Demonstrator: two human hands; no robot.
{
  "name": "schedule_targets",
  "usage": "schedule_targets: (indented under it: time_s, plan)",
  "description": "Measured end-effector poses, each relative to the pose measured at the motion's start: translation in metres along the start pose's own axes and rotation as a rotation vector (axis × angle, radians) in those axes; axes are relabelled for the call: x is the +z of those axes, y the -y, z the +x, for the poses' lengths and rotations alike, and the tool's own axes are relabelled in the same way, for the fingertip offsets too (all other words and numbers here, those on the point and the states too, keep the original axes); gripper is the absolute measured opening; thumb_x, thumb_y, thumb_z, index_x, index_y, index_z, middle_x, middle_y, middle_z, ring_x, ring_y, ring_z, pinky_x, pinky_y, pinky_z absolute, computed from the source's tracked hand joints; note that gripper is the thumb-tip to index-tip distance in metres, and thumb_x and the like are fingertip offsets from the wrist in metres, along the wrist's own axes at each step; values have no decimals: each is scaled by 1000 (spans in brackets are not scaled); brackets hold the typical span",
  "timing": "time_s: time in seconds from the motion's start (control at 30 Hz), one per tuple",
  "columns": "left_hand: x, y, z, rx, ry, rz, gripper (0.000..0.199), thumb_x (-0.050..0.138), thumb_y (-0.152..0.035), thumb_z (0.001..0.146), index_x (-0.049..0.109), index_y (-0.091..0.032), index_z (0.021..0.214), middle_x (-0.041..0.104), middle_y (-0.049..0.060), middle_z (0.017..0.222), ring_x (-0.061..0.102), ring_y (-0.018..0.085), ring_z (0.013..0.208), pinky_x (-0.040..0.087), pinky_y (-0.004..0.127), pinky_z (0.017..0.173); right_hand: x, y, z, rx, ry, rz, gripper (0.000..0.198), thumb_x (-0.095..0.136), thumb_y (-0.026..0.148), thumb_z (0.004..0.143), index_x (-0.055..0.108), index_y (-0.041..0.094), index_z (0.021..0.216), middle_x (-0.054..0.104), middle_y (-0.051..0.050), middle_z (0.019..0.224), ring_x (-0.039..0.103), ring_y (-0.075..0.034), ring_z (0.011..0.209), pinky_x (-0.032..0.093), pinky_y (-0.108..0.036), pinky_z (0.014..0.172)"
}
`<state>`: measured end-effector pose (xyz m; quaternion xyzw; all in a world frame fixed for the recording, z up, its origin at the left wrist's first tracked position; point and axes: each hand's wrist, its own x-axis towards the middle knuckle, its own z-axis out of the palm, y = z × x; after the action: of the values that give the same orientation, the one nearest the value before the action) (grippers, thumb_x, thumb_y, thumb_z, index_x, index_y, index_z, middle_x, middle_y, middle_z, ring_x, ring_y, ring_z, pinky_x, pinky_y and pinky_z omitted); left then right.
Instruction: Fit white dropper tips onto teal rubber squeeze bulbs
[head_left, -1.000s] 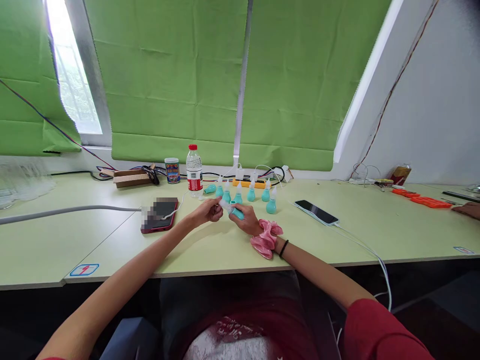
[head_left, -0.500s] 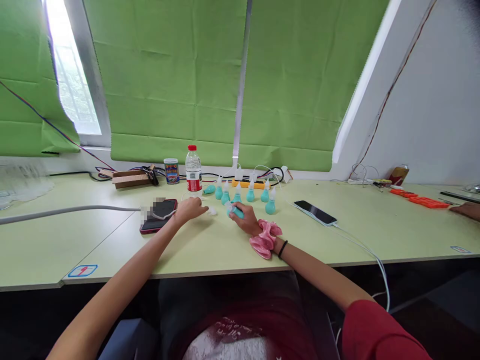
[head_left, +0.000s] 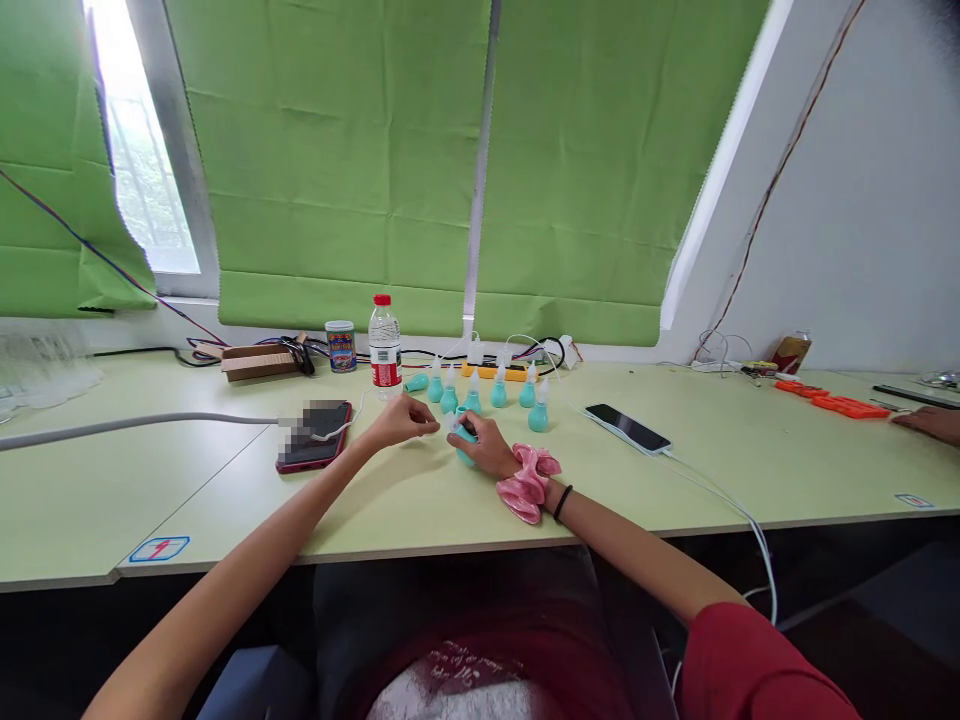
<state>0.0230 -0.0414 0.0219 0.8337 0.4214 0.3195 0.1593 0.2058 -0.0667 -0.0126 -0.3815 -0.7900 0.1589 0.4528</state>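
Observation:
My right hand (head_left: 486,447) is closed around a teal squeeze bulb (head_left: 465,458), like that of a nasal aspirator, held just above the table. A small clear piece (head_left: 451,422) shows by its thumb and fingers. Just to the left, my left hand (head_left: 405,420) has its fingers pinched together near the clear piece; whatever is in them is hidden. Behind the hands stand several teal bulbs with clear pointed tips, such as a bulb (head_left: 538,412) at the right of the group. Another teal bulb (head_left: 416,382) lies on its side.
A water bottle (head_left: 385,350) and a can (head_left: 341,347) stand at the back, beside an open cardboard box (head_left: 259,362). One phone (head_left: 315,435) lies left, another phone (head_left: 628,428) right with its cable. Another person's hand (head_left: 930,422) is far right, near orange pieces (head_left: 849,407).
My left hand has moved right, toward the right hand, its fingers now over where small clear pieces lay. The bulb in my right hand has turned more upright.

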Motion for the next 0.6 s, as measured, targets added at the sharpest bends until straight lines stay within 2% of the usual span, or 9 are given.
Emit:
schedule_targets:
  time_s: [0.07, 0.3, 0.43, 0.6]
  plan:
    - [5, -1, -1, 23, 103, -203, 29, 59, -39, 61, 66, -12, 68, 59, 3, 56, 47, 9, 49, 35, 18, 43, 0, 1, 0, -11, -3, 5, 20, 52, 34, 68, 44, 17, 70, 38, 5, 55, 32, -8, 51, 26, -20, 50]
    - [14, -3, -3, -33, 74, -535, 35, 59, -45, 65, 64, -10, 63, 62, 7, 61, 48, 8, 50, 43, 20, 46, 0, 0, -1, -8, -4, 16, 23, 53, 36, 69, 41, 17, 68, 37, 6, 54, 31, -7, 50, 26, -20, 48]
    - [14, -4, -5, -75, 53, -592, 35, 64, -43, 60, 66, -9, 69, 64, 9, 68, 52, 10, 54, 47, 24, 51, 1, -1, -1, 4, -24, 24, 23, 52, 37, 69, 41, 17, 67, 36, 6, 53, 31, -7, 49, 25, -20, 47]
    - [17, -10, -9, -75, 0, -589, 33, 65, -40, 60, 66, -9, 71, 62, 6, 59, 51, 10, 51, 46, 24, 52, 1, -4, 0, 29, -33, 27, 25, 53, 38, 68, 39, 18, 67, 36, 6, 53, 31, -7, 49, 25, -20, 46]
